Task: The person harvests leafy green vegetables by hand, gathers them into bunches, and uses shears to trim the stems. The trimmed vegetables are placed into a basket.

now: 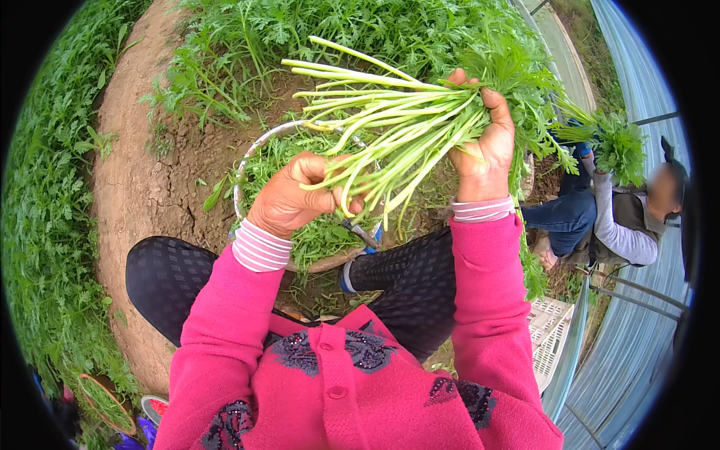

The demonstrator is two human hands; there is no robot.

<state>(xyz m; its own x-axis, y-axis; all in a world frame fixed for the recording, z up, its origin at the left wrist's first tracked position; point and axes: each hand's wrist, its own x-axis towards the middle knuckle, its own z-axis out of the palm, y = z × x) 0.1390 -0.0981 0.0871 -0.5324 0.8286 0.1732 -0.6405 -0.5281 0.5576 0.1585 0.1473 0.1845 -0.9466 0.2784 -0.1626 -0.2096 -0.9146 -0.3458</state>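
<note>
A large bunch of leafy greens [394, 118], with long pale stems pointing left and feathery leaves on the right, is held up in front of me. My right hand [486, 135] grips it where stems and leaves meet, thumb up. My left hand [306, 194] pinches the lower stem ends between thumb and fingers. Below the bunch stands a round basket or tub [241, 169] with loose green trimmings [320, 242] in it. A dark-handled tool [360, 233], partly hidden by the stems, lies near its right edge.
Growing greens [337, 22] fill the bed ahead, beside a bare soil path [129, 169]. At right, a co-worker [613, 219] crouches with another bunch [619, 146]. A white plastic crate [551, 337] stands beside plastic sheeting [624, 337]. An orange-rimmed basket [107, 402] is at lower left.
</note>
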